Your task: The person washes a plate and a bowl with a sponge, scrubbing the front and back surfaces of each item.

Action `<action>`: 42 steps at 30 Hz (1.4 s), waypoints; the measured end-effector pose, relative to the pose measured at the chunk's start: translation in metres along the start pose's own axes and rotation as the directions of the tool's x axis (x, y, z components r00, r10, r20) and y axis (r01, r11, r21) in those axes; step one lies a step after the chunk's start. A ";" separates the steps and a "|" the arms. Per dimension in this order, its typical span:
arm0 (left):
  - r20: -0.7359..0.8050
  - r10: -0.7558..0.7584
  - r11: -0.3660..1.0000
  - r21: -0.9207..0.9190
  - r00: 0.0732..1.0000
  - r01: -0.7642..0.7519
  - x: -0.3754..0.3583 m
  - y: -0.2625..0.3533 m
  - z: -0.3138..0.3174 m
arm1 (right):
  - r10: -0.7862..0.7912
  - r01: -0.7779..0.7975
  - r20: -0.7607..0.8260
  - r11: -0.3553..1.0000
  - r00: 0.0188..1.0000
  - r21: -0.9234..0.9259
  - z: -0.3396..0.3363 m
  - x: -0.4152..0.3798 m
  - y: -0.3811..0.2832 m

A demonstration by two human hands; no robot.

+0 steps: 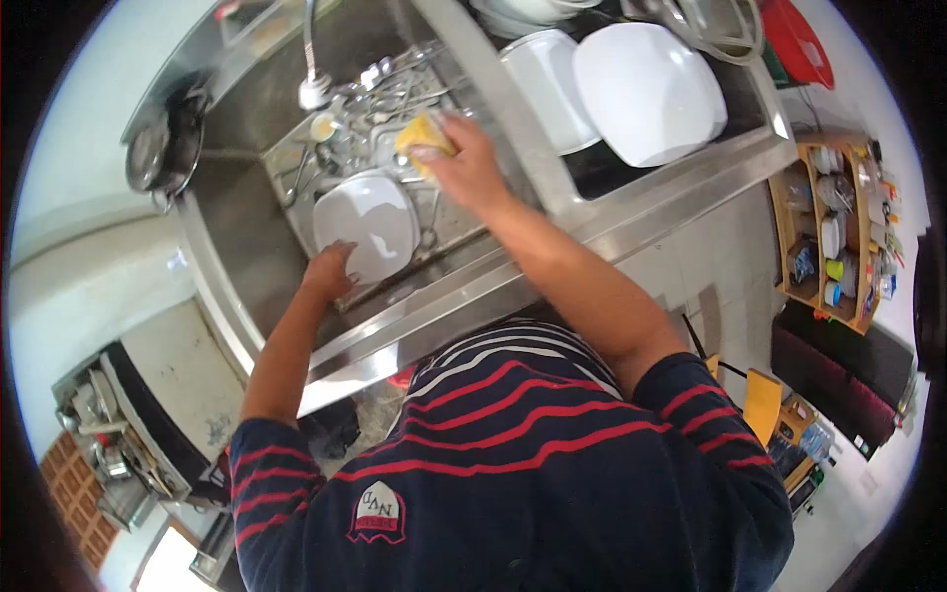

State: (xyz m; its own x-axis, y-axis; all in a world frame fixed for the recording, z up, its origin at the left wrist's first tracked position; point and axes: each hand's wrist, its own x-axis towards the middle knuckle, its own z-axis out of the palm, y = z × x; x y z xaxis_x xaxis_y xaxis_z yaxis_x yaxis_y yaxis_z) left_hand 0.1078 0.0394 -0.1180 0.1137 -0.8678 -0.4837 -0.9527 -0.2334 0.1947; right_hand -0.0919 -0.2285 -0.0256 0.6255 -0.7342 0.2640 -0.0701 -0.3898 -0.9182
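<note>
In the sink my left hand (332, 270) is at the lower left edge of a white squarish plate (373, 222), its fingers closed on the rim. My right hand (462, 163) is closed round a yellow sponge (426, 138), held above and to the right of that plate. Many spoons and other cutlery (395, 99) lie on the sink bottom behind the plate. Among them sits a small cup (324, 126) with something yellowish inside. A flexible faucet with a white head (315, 92) hangs over the cutlery.
White plates (649, 94) lie on the drainboard right of the basin, with bowls (528, 12) behind them. A metal pot (163, 153) stands at the sink's left edge. The steel front rim (464, 291) runs before my body. A red basin (797, 44) is at the far right.
</note>
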 end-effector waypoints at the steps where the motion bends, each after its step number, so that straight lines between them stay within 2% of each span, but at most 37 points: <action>1: -0.077 -0.111 0.982 -0.160 0.991 0.097 0.005 0.008 -0.009 | 0.192 -0.192 0.031 0.934 0.981 0.301 0.004 -0.001 -0.003; 2: -0.092 -0.091 0.986 -0.150 0.992 0.076 0.012 0.024 -0.027 | 0.347 -0.349 0.117 0.744 0.931 0.570 0.001 0.000 -0.007; 3: -0.175 -0.204 0.917 -0.378 0.963 0.126 0.018 0.046 -0.052 | 0.333 -0.325 0.094 0.753 0.938 0.572 -0.007 0.003 -0.013; 4: -0.221 -0.329 0.794 -0.591 0.918 0.142 0.026 0.067 -0.075 | 0.397 -0.398 0.178 0.585 0.900 0.706 -0.014 0.004 -0.019; 5: -0.229 -0.320 0.803 -0.581 0.919 0.135 0.036 0.083 -0.091 | 0.440 -0.461 0.282 0.380 0.853 0.802 -0.021 0.002 -0.024; 6: -0.370 -0.316 0.781 -0.624 0.874 0.018 0.046 0.100 -0.105 | 0.434 -0.451 0.275 0.380 0.858 0.808 -0.033 0.003 -0.031; 7: -0.502 -0.317 0.756 -0.646 0.805 -0.105 0.058 0.119 -0.121 | 0.400 -0.416 0.292 0.268 0.869 0.869 -0.051 0.006 -0.041; 8: -0.462 -0.353 0.661 -0.739 0.814 -0.133 0.070 0.144 -0.141 | 0.364 -0.381 0.307 0.151 0.879 0.912 -0.070 0.008 -0.052; 9: -0.539 -0.300 0.694 -0.689 0.787 -0.208 0.080 0.171 -0.166 | 0.356 -0.375 0.303 0.154 0.884 0.914 -0.094 0.011 -0.063; 10: -0.655 -0.253 0.707 -0.627 0.712 -0.327 0.099 0.190 -0.176 | 0.332 -0.349 0.290 0.135 0.898 0.927 -0.120 0.014 -0.074; 11: -0.622 -0.240 0.677 -0.658 0.746 -0.331 0.121 0.206 -0.185 | 0.308 -0.324 0.276 0.115 0.910 0.939 -0.144 0.015 -0.077; 12: -0.667 -0.194 0.627 -0.648 0.719 -0.432 0.135 0.235 -0.206 | 0.301 -0.320 0.273 0.119 0.914 0.940 -0.165 0.015 -0.070; 13: -0.712 -0.109 0.686 -0.559 0.693 -0.467 0.163 0.245 -0.209 | 0.352 -0.289 0.234 0.111 0.906 0.951 -0.186 0.015 -0.061; 14: -0.663 -0.110 0.700 -0.580 0.740 -0.416 0.178 0.271 -0.231 | 0.402 -0.256 0.194 0.105 0.895 0.961 -0.206 0.015 -0.054; 15: -0.697 -0.111 0.776 -0.506 0.708 -0.376 0.199 0.287 -0.237 | 0.394 -0.251 0.190 0.108 0.899 0.962 -0.227 0.016 -0.055; 16: -0.602 -0.192 0.753 -0.597 0.775 -0.277 0.224 0.296 -0.236 | 0.400 -0.243 0.161 0.165 0.902 0.956 -0.249 0.017 -0.062; 17: -0.607 -0.188 0.755 -0.592 0.772 -0.282 0.244 0.295 -0.232 | 0.407 -0.235 0.130 0.221 0.904 0.946 -0.267 0.016 -0.064; 18: -0.512 -0.198 0.817 -0.558 0.836 -0.148 0.264 0.294 -0.229 | 0.401 -0.229 0.124 0.225 0.908 0.947 -0.281 0.013 -0.059; 19: -0.410 -0.221 0.865 -0.501 0.885 -0.016 0.279 0.297 -0.233 | 0.425 -0.218 0.082 0.284 0.902 0.934 -0.292 0.009 -0.052; 20: -0.212 -0.243 0.856 -0.506 0.946 0.106 0.291 0.295 -0.237 | 0.449 -0.212 0.039 0.340 0.893 0.916 -0.302 0.004 -0.044; 24: -0.271 -0.272 0.906 -0.397 0.923 0.150 0.282 0.305 -0.248 | 0.488 -0.198 0.003 0.347 0.873 0.917 -0.327 -0.012 -0.012; 26: -0.378 -0.273 0.943 -0.287 0.884 0.169 0.278 0.305 -0.247 | 0.476 -0.208 0.010 0.366 0.879 0.907 -0.334 -0.017 -0.001; 27: -0.376 -0.278 0.941 -0.290 0.884 0.173 0.280 0.301 -0.245 | 0.477 -0.213 0.015 0.365 0.879 0.906 -0.335 -0.019 0.002; 29: -0.326 -0.276 0.864 -0.497 0.904 0.084 0.286 0.292 -0.245 | 0.498 -0.220 -0.007 0.395 0.867 0.892 -0.337 -0.017 0.006; 30: -0.329 -0.279 0.862 -0.499 0.902 0.085 0.283 0.291 -0.248 | 0.495 -0.222 -0.004 0.397 0.869 0.891 -0.338 -0.015 0.006; 31: -0.297 -0.274 0.713 -0.701 0.915 -0.014 0.279 0.290 -0.249 | 0.508 -0.222 -0.017 0.405 0.861 0.887 -0.337 -0.013 0.007; 32: -0.267 -0.263 0.507 -0.856 0.927 -0.103 0.274 0.288 -0.249 | 0.522 -0.224 -0.028 0.413 0.852 0.883 -0.336 -0.012 0.006; 33: -0.265 -0.271 0.501 -0.860 0.925 -0.099 0.269 0.286 -0.249 | 0.523 -0.234 -0.019 0.413 0.852 0.880 -0.334 -0.010 0.006; 35: -0.044 -0.230 0.058 -0.998 0.972 -0.031 0.258 0.281 -0.248 | 0.492 -0.204 -0.019 0.395 0.870 0.896 -0.325 -0.004 0.002; 39: -0.067 -0.267 -0.023 -0.997 0.961 -0.076 0.217 0.265 -0.243 | 0.475 -0.233 0.030 0.375 0.879 0.897 -0.295 0.006 -0.006; 41: -0.139 -0.277 -0.255 -0.944 0.951 -0.212 0.193 0.240 -0.234 | 0.449 -0.231 0.012 0.435 0.893 0.870 -0.268 0.013 -0.022; 42: -0.155 -0.282 -0.327 -0.912 0.947 -0.246 0.163 0.237 -0.241 | 0.441 -0.244 0.031 0.434 0.897 0.868 -0.254 0.017 -0.028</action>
State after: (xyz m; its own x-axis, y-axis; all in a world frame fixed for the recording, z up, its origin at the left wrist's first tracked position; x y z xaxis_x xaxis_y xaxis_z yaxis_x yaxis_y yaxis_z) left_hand -0.0315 -0.2632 0.0551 0.4198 -0.8238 -0.3810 0.5407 -0.1102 0.8340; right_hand -0.2766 -0.3708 0.0796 0.5546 -0.8130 -0.1776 0.4913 0.4921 -0.7187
